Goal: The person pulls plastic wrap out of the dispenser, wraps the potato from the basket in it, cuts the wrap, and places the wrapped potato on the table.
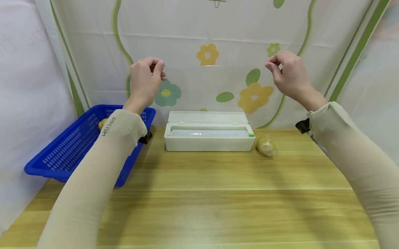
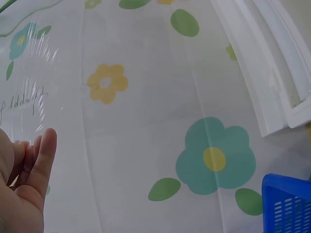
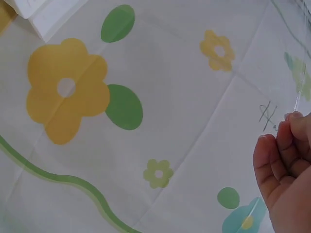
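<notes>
Both hands are raised above the table, apart from each other. Thumb and fingers of my left hand (image 1: 147, 76) pinch an edge of clear plastic wrap (image 2: 41, 63), which shows as bright glints in the left wrist view. My right hand (image 1: 289, 71) pinches the opposite side of the wrap; a thin shiny line rises from the fingertips in the right wrist view. Most of the sheet is too transparent to trace. Below and between the hands stands a white plastic wrap dispenser box (image 1: 209, 143), its lid raised. Right beside it lies a yellowish round item (image 1: 265, 146) covered in wrap.
A blue plastic basket (image 1: 67, 146) stands at the left, partly behind the left forearm, with a yellowish item (image 1: 102, 124) inside. Behind the wooden table (image 1: 198, 212) hangs a white flower-print curtain (image 1: 179, 23). A green slider (image 1: 251, 134) sits on the box's right end.
</notes>
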Tool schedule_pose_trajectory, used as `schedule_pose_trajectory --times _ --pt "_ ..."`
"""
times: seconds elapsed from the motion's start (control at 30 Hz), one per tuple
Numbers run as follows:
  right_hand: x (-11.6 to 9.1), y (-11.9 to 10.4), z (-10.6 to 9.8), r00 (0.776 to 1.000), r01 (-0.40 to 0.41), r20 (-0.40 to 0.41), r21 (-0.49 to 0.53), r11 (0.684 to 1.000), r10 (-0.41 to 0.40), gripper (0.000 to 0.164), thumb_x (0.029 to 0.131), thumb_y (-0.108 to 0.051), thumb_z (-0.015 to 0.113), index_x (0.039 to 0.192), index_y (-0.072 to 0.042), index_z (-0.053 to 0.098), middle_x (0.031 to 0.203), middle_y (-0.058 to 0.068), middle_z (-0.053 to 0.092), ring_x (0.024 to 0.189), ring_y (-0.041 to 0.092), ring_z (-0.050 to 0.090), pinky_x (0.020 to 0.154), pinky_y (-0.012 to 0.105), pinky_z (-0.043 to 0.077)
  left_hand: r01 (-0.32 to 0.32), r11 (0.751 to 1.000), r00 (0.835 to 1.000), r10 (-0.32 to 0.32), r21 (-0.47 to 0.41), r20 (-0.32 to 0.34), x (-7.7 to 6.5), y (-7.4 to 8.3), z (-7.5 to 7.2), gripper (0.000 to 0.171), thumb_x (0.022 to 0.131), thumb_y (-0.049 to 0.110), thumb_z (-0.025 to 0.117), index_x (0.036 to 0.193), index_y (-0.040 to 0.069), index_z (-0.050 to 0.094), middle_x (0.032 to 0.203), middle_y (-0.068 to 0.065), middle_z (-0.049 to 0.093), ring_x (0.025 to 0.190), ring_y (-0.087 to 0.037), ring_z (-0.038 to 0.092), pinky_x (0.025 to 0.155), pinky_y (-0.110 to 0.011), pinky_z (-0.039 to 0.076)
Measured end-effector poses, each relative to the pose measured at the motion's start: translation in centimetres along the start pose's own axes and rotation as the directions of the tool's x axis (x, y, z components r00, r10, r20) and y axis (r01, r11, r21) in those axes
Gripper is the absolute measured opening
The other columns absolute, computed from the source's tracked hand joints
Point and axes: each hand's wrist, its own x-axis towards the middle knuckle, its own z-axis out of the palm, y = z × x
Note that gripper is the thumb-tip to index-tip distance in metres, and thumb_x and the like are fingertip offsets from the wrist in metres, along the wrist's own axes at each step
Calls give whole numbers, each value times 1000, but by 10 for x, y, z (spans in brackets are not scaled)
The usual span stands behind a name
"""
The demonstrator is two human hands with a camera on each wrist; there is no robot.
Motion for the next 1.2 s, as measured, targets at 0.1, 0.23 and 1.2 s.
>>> schedule_pose_trajectory --times 0.1,0.23,1.2 --pt "-4 -6 -5 999 -30 18 30 999 29 16 98 -5 59 93 9 65 85 18 61 73 20 52 63 17 38 -11 1000 1000 11 -16 -19 -3 1 -1 25 103 18 54 105 -1 70 89 -10 68 73 -15 67 68 -21 53" --pt "-9 -16 -13 997 -65 39 66 996 63 17 98 -8 59 93 7 65 86 15 61 69 13 48 60 18 39 -50 999 997 49 -14 -65 -7 3 -3 25 102 17 54 105 -1 70 88 -11 68 72 -15 67 68 -21 52" --pt "-27 -45 -27 957 -259 229 403 877 178 13 99 -7 59 96 5 65 95 9 63 71 19 57 61 18 50 1 994 992 -15 -109 -128 -43 0 -15 28 103 23 53 104 0 68 87 -8 63 70 -15 64 67 -21 54"
